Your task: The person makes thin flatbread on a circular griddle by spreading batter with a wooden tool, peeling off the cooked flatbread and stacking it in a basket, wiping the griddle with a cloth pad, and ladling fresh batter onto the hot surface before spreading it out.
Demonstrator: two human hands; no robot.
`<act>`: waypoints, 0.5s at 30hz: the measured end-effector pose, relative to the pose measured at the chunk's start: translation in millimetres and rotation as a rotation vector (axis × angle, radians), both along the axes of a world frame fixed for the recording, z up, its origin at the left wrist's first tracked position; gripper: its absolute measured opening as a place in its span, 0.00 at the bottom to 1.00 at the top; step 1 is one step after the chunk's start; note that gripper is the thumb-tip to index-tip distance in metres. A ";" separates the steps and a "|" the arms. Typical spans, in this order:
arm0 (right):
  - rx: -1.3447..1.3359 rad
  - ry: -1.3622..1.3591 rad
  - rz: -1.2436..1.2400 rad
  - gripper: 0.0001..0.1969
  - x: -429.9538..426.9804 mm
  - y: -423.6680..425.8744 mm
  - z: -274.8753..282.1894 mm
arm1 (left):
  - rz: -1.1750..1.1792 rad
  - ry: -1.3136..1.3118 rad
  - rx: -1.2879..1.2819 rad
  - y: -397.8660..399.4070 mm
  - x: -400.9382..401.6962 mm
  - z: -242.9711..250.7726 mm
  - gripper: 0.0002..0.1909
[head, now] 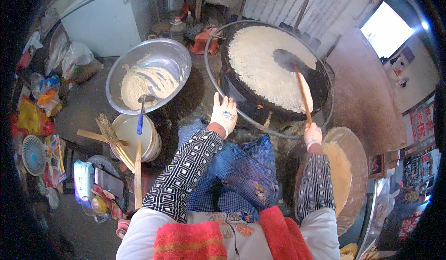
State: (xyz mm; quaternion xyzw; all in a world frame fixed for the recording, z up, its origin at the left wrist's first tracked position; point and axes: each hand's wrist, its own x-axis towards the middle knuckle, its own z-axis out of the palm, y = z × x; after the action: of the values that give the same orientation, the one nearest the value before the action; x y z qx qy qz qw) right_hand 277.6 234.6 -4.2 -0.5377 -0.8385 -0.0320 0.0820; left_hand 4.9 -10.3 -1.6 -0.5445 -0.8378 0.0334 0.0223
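Note:
My right hand (pixel 313 134), in a pale glove, grips a long wooden handle (pixel 301 91) slanting over a large round griddle (pixel 231 70). Pale batter (pixel 258 59) covers much of the griddle in a broad sheet. The handle's far end meets a dark oval patch (pixel 286 60) in the batter; whether that is bare griddle or a tool head, I cannot tell. Gloved as well, my left hand (pixel 224 115) is at the near left of the metal ring (pixel 211 72) around the griddle. Its fingers are apart and it holds nothing; contact with the ring is unclear.
A metal basin (pixel 115 71) of batter with a blue-handled ladle (pixel 140 120) stands left. Below it, a bucket (pixel 156 139) of cloudy liquid holds a straw brush (pixel 108 129) and wooden sticks. Thin flatbreads (pixel 339 173) lie on a round board (pixel 357 166) at right.

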 end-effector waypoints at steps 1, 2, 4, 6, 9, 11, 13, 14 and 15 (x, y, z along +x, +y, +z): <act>0.019 -0.019 0.063 0.15 5.4 -5.5 0.2 | 0.003 -0.004 0.006 2.6 -1.0 2.9 0.22; 0.037 -0.039 0.125 0.15 13.1 -4.6 -14.4 | 0.024 0.035 0.018 5.2 -5.5 6.2 0.22; 0.024 -0.012 0.015 0.14 29.0 10.1 -24.0 | 0.057 0.082 0.030 6.7 -12.7 3.7 0.23; 0.026 -0.017 -0.049 0.14 26.5 20.7 -15.2 | 0.075 0.062 -0.017 7.9 -19.5 5.8 0.25; 0.033 0.022 0.060 0.14 7.0 2.7 0.7 | 0.121 0.052 -0.035 3.6 -32.8 3.1 0.24; -0.054 0.014 0.168 0.14 1.7 -31.3 10.8 | 0.168 0.010 -0.034 6.3 -42.0 -0.7 0.24; -0.051 -0.077 0.070 0.14 16.0 -23.1 -12.4 | 0.199 0.043 -0.063 16.9 -44.8 13.0 0.23; -0.062 -0.044 0.022 0.15 30.0 -11.3 -13.1 | 0.219 0.047 -0.099 15.9 -44.1 15.1 0.23; -0.071 -0.005 -0.025 0.16 31.0 -7.7 -5.1 | 0.242 0.057 -0.131 15.8 -49.0 13.5 0.23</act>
State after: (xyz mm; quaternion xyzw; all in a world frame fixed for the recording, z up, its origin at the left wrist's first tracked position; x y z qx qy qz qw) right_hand 308.7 226.9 -9.3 -0.5506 -0.8326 -0.0047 0.0601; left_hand -44.1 5.5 11.9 -0.4388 -0.8923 0.1058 0.0063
